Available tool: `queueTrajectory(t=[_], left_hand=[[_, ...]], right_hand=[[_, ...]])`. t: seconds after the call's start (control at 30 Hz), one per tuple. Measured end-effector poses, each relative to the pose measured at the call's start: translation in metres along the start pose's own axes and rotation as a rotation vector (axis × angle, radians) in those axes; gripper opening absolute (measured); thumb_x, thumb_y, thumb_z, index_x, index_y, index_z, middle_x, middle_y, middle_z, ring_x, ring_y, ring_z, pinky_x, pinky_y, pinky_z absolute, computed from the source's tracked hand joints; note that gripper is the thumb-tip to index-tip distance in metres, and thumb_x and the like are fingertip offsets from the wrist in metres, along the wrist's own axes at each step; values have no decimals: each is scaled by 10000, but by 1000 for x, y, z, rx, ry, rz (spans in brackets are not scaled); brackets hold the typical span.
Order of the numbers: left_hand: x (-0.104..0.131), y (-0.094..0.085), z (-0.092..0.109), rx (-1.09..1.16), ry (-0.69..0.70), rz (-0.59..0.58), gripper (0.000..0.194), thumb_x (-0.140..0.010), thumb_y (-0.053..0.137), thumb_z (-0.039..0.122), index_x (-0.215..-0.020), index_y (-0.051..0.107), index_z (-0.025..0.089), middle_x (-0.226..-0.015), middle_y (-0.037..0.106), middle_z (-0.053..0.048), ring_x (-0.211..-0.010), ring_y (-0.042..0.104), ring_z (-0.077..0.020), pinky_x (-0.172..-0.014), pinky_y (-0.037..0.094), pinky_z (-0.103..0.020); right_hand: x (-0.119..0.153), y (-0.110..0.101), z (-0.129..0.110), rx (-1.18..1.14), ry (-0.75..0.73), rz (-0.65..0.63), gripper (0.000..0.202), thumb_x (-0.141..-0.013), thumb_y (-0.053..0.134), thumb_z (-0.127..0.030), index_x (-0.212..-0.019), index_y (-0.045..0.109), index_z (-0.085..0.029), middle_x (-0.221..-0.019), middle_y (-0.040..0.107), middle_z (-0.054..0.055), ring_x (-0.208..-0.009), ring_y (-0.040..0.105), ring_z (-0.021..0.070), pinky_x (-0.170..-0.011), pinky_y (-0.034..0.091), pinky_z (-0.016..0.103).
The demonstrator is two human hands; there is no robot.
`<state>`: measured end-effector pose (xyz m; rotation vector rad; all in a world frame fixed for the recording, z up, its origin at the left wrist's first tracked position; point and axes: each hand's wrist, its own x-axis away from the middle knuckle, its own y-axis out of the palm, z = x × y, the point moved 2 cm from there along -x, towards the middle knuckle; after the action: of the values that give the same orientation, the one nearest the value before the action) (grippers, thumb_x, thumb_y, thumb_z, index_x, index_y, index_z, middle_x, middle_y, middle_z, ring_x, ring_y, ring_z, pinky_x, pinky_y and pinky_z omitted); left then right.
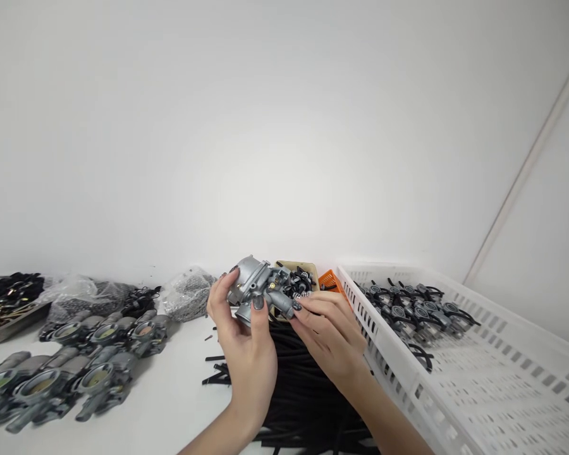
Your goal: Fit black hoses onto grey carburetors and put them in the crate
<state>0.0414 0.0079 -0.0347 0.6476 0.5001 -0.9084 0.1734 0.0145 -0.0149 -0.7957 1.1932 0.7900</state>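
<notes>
My left hand (250, 351) is wrapped round a grey metal carburetor (255, 281), holding it tilted in the air above the table, thumb on the near side and fingers behind. At the carburetor's right end, the fingertips of my right hand (334, 335) are pinched together on the cylindrical tube that points toward them. Whether a small part is also between those fingertips is hidden. Directly below both hands lies a heap of black rubber hoses (308, 385). Just behind the carburetor is a cream tray (315, 273) with small black and silver parts.
Several carburetors (95, 379) stand in rows on the white table at left. Behind them are clear plastic bags (187, 294) of small parts and a metal tray (9, 328). An orange basket (330, 280) and a large white crate (398, 360) with hose-fitted carburetors are at right.
</notes>
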Motion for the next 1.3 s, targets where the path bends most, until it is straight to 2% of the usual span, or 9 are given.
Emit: queueTrajectory(t=[0.2,0.4,0.57,0.73,0.8,0.93,1.1,1.2,1.3], left_hand=[[-3,1,6,36,-123,25,456,-982,542,458,-1414,484,323,-1437,498,-94,-1384,453,-276,-1144,388,-435],[-1,1,7,-1,-123,43,459,-978,548,452,-1412,481,321,-1424,489,-100,-1404,424,-281,-1141,393,-446],[4,2,6,0,-115,40,478,-969,559,447,-1419,466,318,-1439,452,-115,-1428,382,-304,-1130,398,-472],[1,1,12,-66,-51,86,484,-916,622,480,-1344,504,287,-1429,418,-134,-1429,364,-335,-1045,458,-444],[-1,1,15,-97,20,102,446,-904,635,487,-1283,531,275,-1415,416,-130,-1423,363,-335,-1042,446,-432],[-2,0,18,-134,119,133,395,-896,645,485,-1214,550,270,-1395,420,-113,-1420,351,-322,-1087,383,-426],[-2,1,13,-92,-16,105,472,-902,612,529,-1293,514,283,-1416,426,-131,-1408,373,-345,-1023,426,-454],[-2,2,12,-104,-31,105,491,-896,605,553,-1293,516,278,-1419,430,-135,-1396,385,-357,-1042,402,-490],[-1,1,13,-108,-29,110,488,-896,604,558,-1284,514,278,-1427,419,-140,-1404,372,-371,-1014,415,-489]], right_hand=[[4,-6,3,40,-66,-45,344,-793,750,41,-1085,709,-137,-942,776,116,-934,694,236,-774,621,397],[-2,-2,0,-9,46,-9,356,-805,751,4,-1104,670,-171,-848,772,87,-831,709,223,-696,618,364],[3,5,-1,-103,324,66,152,-813,784,-153,-894,668,-206,-712,698,32,-638,666,173,-557,582,284],[3,4,1,-195,596,-36,108,-823,748,-135,-894,715,-209,-784,764,32,-695,738,176,-627,616,255],[-1,1,1,-213,583,-92,142,-837,740,-129,-952,737,-211,-823,781,34,-728,753,178,-657,629,249],[-8,-4,-2,-90,336,-62,172,-856,746,-123,-1004,723,-209,-860,790,49,-790,758,197,-738,642,281],[-6,-2,-8,7,140,41,248,-850,747,-75,-1063,707,-194,-826,780,64,-816,754,219,-769,644,333],[-5,-1,-9,-13,143,84,259,-828,752,-39,-1042,722,-182,-832,781,76,-825,750,220,-785,639,344],[-6,-1,-6,-121,284,58,208,-830,748,-71,-1001,750,-189,-835,789,69,-792,748,205,-745,635,314]])
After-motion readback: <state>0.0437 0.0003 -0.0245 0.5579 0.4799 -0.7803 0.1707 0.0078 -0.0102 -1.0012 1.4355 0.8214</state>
